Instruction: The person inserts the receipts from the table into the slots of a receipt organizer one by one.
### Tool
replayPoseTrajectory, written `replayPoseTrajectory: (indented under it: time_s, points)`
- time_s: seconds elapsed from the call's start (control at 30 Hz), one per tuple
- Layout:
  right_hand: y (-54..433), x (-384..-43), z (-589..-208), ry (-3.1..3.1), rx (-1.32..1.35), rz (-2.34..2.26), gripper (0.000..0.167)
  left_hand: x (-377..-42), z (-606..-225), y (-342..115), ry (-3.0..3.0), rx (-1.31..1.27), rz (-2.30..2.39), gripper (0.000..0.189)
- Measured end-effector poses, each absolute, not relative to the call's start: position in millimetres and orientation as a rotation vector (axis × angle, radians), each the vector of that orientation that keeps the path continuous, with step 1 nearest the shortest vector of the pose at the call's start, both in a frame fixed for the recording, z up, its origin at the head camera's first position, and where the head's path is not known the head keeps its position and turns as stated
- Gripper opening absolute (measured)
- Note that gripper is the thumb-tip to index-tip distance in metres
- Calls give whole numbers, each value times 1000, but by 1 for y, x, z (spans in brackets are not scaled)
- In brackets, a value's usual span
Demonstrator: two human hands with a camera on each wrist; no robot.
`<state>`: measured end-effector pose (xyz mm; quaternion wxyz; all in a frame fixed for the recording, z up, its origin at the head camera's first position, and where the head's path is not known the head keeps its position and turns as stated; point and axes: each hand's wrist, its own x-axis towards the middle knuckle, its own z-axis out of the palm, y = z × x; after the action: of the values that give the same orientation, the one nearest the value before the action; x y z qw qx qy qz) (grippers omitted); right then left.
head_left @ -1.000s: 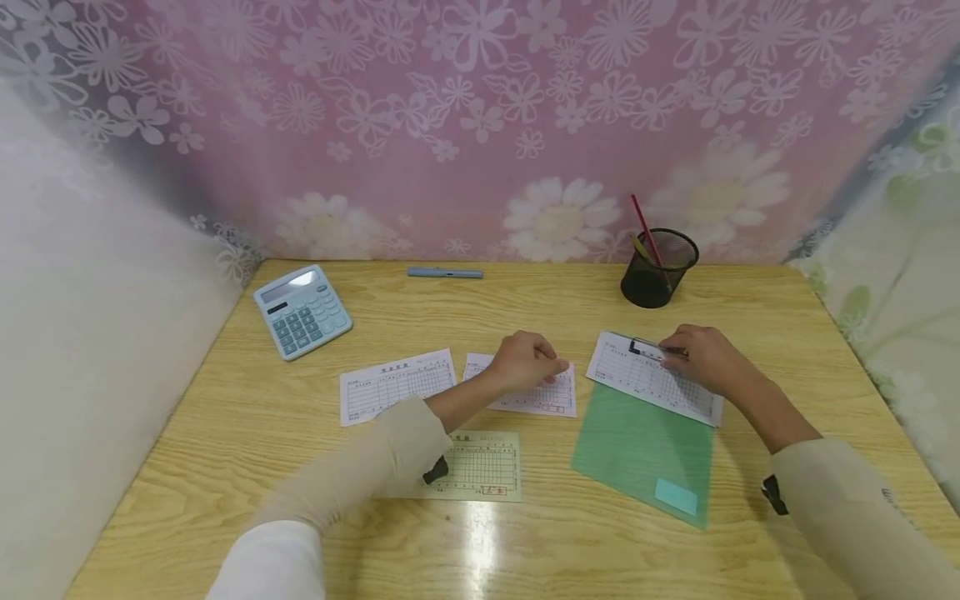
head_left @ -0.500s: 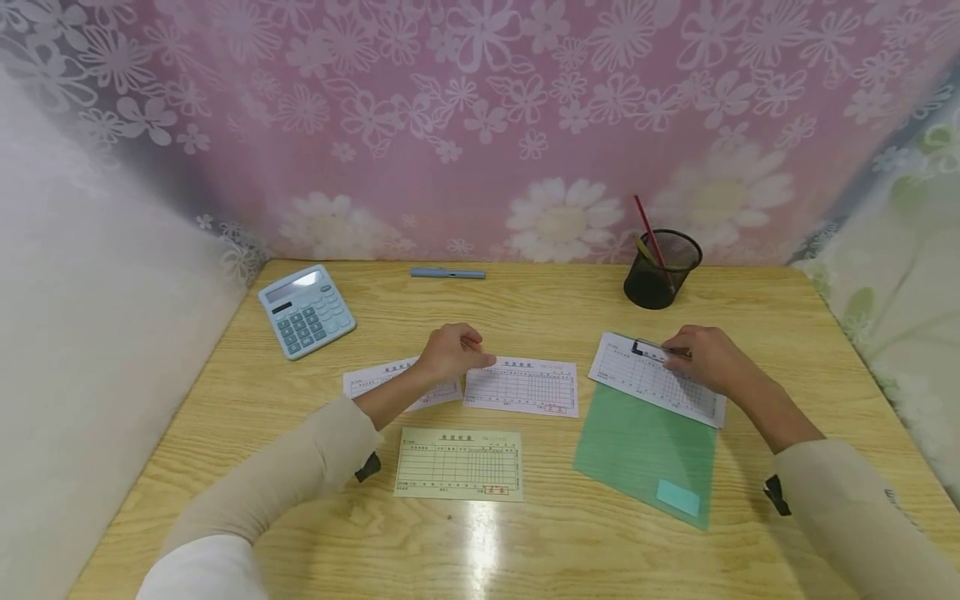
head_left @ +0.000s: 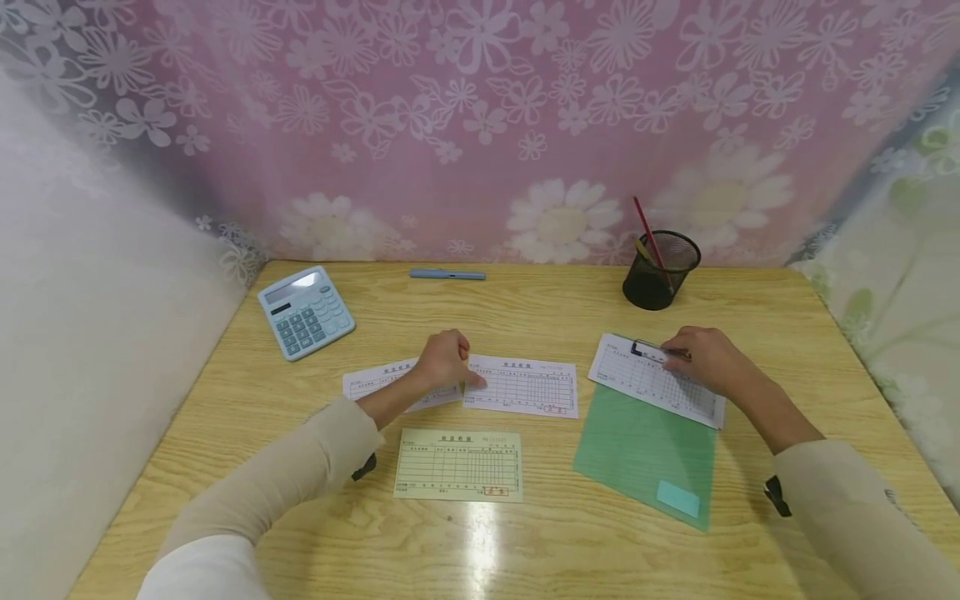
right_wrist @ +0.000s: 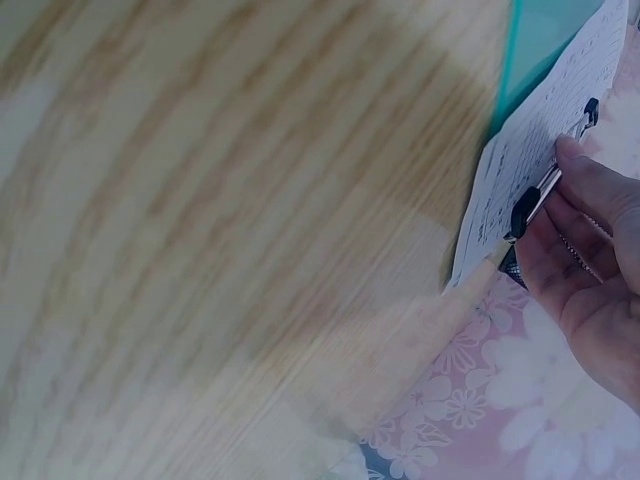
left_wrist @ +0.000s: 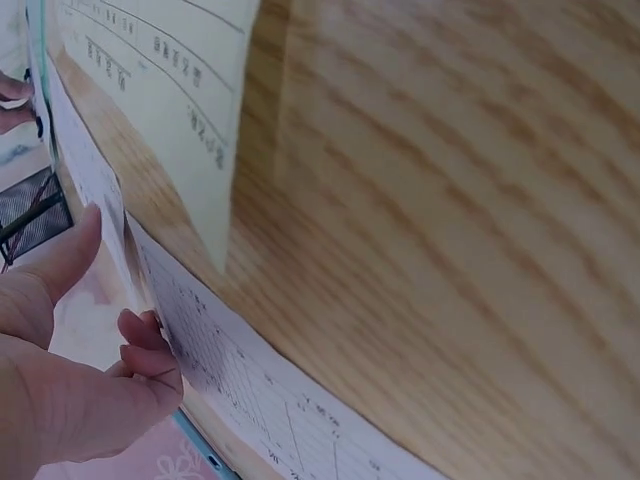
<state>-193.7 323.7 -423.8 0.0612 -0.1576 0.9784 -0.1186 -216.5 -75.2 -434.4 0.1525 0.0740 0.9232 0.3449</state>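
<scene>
White slip [head_left: 525, 388], frame centre: left hand [head_left: 444, 362] at its left edge, can't tell if gripping; lift it flat. Right hand [head_left: 701, 358] pinches clip [right_wrist: 548, 184], right of frame; squeeze evenly.

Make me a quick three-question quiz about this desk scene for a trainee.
1. True or false: the yellow slip lies apart from the green clipboard.
2. Which hand grips the metal clip?
3. Among these, which is farthest left in the head view? A, blue pen; B, calculator; C, mesh cup.

Key:
1. True; bare wood shows between them.
2. The right hand.
3. B.
</scene>
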Motion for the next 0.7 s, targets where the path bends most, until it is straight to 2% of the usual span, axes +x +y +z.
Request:
replayPoseTrajectory:
  time_s: [0.27,0.47,0.7]
  points:
    - [325,-195,-425,2953,-469,-340,30,-216,-435,-70,2740,232,853,48]
    - [323,-195,-423,2952,-476,-337,30,-214,-433,-66,2763,252,800,27]
    - [324,-194,-424,2946,-455,-339,31,-214,-432,-66,2706,361,755,44]
